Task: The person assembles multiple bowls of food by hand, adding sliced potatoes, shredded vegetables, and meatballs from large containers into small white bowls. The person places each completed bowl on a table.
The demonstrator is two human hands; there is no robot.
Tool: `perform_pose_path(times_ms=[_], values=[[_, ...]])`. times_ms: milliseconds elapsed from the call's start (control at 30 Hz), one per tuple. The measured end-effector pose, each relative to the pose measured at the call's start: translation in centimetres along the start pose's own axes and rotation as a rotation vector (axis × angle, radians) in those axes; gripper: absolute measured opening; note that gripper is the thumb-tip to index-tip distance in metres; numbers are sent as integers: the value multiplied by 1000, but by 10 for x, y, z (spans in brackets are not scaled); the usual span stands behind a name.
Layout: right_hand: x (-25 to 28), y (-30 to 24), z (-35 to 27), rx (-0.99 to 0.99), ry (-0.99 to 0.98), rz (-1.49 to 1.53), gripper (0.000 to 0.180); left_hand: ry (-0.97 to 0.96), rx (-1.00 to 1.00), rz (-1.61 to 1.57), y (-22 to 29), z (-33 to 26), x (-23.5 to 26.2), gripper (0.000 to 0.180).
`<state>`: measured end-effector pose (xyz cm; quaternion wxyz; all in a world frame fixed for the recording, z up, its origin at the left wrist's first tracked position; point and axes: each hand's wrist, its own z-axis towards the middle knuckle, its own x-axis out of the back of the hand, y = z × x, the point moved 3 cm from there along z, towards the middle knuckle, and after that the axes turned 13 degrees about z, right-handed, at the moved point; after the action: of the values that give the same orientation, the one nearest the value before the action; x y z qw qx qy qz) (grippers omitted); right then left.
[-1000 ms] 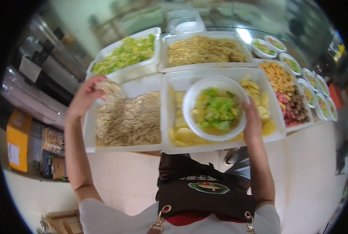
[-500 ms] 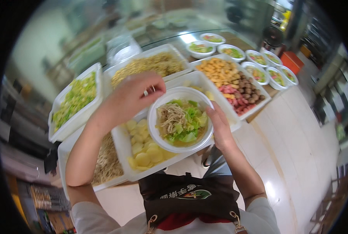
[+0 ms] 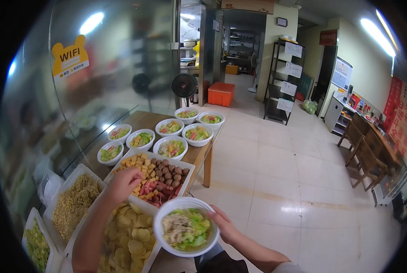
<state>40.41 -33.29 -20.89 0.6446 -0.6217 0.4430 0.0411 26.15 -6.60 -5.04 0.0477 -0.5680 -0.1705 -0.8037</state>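
The right hand (image 3: 222, 226) grips the right rim of a white bowl (image 3: 158, 231) filled with pale shreds (image 3: 177, 227) and lettuce (image 3: 200, 224). To its left, the left hand (image 3: 127, 181) bends its fingers over a tray (image 3: 188, 179) of yellow cubes, brown balls and pink pieces; contact is unclear. Nearer than the left hand lie potato slices (image 3: 135, 241); left of it, yellowish food (image 3: 76, 204). Beyond it, eight filled bowls (image 3: 170, 148) stand on a wooden table (image 3: 143, 119).

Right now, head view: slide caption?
Right hand holds a filled bowl; left hand is at the meatball tray.
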Motion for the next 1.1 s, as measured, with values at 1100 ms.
perform_pose_path(times_ms=[1100], values=[[140, -4, -57, 159, 565, 96, 67, -350, 175, 75, -46, 50, -132, 21]])
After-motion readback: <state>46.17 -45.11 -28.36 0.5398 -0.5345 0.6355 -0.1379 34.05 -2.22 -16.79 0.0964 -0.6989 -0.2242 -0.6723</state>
